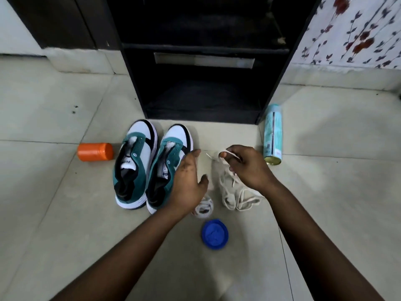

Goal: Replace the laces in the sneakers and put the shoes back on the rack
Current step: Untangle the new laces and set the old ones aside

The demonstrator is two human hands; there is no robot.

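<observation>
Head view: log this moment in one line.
right hand pinching lace | left hand open over sneaker | sneakers unlaced

Both bare forearms reach forward; left hand (188, 181) hovers flat, fingers spread and slack, while right hand (247, 168) curls, thumb and forefinger pinched tight together.

left hand (187, 181) covers part of the right sneaker (168, 168), rack (201, 61) top is cut off, curtain (355, 29) is all blurry
</observation>
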